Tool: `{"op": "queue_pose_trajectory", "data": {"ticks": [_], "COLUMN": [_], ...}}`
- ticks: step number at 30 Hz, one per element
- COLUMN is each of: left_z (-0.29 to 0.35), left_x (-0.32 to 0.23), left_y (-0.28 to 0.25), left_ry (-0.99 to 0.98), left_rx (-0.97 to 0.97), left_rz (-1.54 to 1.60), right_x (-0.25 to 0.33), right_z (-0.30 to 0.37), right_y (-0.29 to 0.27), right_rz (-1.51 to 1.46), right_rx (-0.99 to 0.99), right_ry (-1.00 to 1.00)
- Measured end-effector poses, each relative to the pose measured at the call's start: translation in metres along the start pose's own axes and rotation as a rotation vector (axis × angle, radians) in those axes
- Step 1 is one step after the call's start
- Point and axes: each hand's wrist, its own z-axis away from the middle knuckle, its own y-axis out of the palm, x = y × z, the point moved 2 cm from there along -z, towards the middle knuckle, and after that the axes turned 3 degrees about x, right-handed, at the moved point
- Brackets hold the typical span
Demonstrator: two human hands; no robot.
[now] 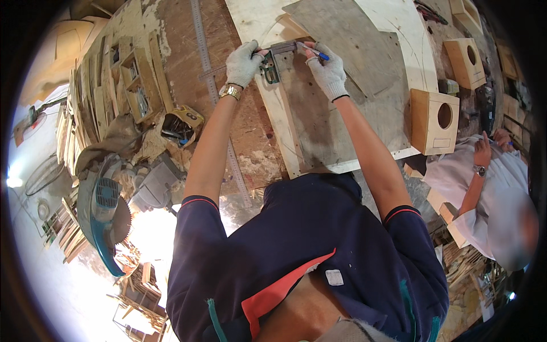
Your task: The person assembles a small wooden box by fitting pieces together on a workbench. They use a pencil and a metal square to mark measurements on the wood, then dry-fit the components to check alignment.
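Note:
My left hand point(244, 64), in a white knit glove with a watch at the wrist, is closed at the fingertips on what looks like a small square with a dark green handle point(270, 72). Its grey arm point(283, 47) appears to extend rightward over the board. My right hand point(329, 73), gloved too, pinches a blue-ended pen point(323, 56); the pen's other end lies beside the grey arm. Beneath both hands is a grey-brown plywood sheet point(325, 131) with a pale wooden strip point(279, 122) along its left side. Any drawn mark is too small to make out.
A long metal ruler point(233, 162) lies left of the plywood. Further left are a circular saw point(105, 199), a box of tools point(182, 125) and wooden trays point(137, 85). Wooden boxes with round holes point(434, 122) stand at right, near another person point(484, 188).

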Motion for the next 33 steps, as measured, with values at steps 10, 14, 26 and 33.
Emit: {"op": "queue_pose_trajectory", "data": {"ticks": [10,14,26,33], "left_z": [0.002,0.011,0.034,0.038], "left_x": [-0.004,-0.009,-0.015,-0.015], "left_y": [-0.005,-0.006,0.004,0.003], "left_ry": [-0.068,-0.093,-0.048,-0.103], "left_rx": [0.068,0.094,0.043,0.103], "left_rz": [0.083,0.067,0.09,0.15], "right_x": [-0.01,-0.007,0.004,-0.011], "right_z": [-0.005,0.001,0.031,0.031], "right_y": [0.005,0.001,-0.006,-0.005], "right_rz": [0.074,0.11,0.095,0.175], "right_rx": [-0.01,0.046,0.034,0.017], "right_ry": [-0.04,0.045,0.02,0.023]}}
